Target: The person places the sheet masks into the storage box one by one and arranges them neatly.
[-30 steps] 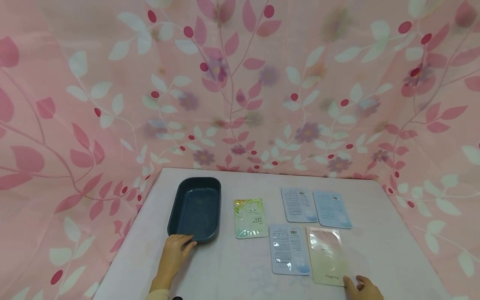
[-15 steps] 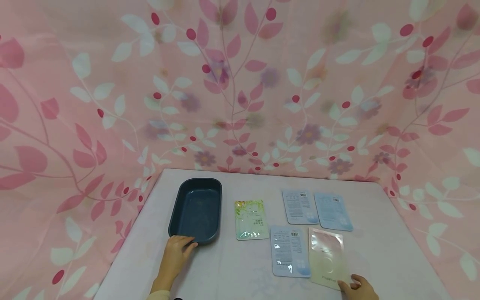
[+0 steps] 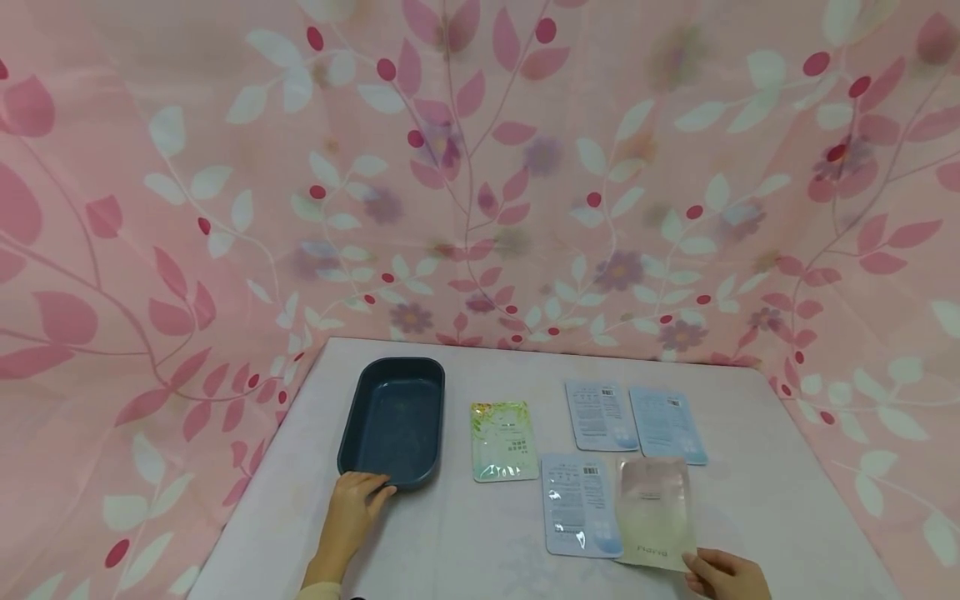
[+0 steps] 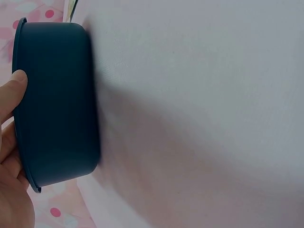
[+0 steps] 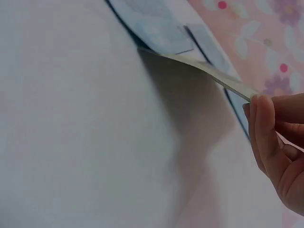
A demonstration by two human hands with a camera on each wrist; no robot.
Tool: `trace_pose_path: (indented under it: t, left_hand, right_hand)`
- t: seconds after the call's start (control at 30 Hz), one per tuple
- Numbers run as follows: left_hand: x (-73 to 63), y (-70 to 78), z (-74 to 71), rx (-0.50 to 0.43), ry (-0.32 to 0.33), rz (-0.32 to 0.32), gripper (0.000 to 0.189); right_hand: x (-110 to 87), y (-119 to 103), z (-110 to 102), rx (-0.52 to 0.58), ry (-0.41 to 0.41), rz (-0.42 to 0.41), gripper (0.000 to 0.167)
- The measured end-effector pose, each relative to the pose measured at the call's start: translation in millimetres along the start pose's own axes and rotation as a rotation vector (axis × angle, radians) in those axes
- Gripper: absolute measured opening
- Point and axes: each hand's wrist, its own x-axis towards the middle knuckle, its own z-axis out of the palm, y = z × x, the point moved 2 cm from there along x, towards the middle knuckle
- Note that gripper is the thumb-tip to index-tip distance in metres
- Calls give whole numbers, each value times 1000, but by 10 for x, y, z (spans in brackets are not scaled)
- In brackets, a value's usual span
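My left hand point(image 3: 348, 517) holds the near rim of a deep, dark blue rectangular tray point(image 3: 393, 421) standing on the table. In the left wrist view its thumb point(image 4: 19, 83) lies on the tray's outer wall point(image 4: 57, 104), with the other fingers around the rim. At the lower right, my right hand point(image 3: 726, 573) pinches the near right corner of a pink-to-green sheet mask packet point(image 3: 654, 517). That corner is raised, and a shadow shows beneath the packet point(image 5: 209, 69) in the right wrist view. A blue packet point(image 3: 581, 508) lies just left of it, edges meeting.
Two more blue packets, a left one point(image 3: 602, 417) and a right one point(image 3: 667, 425), lie farther back. A green leafy packet point(image 3: 504, 442) lies between them and the tray. The white-covered table point(image 3: 465, 533) ends at a pink floral curtain point(image 3: 480, 167).
My right hand has closed on the corner of the pink-to-green packet and lifted its near edge off the table. The left hand and tray stay as they were.
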Motion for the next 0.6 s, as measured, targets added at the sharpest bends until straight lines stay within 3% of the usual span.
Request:
trace_pose_path:
  t: [0.1,0.27,0.4,0.6]
  left_hand:
    - [-10,5,-9,-3,2,-11,24]
    - [-14,11,-4,-16,7,-3,25]
    - [-19,6,4,-22,4,-4,25]
    - [-20,-4,8,-30,-3,-32,23]
  right_hand:
    - [-132,-228,0,9,6,-64,64]
    - [-318,-609,54,-71,8,-177,50]
    - [-410,-868,123,-83,-7,-274,50]
    - [-468,-1270,252,-77,-25,-504,36]
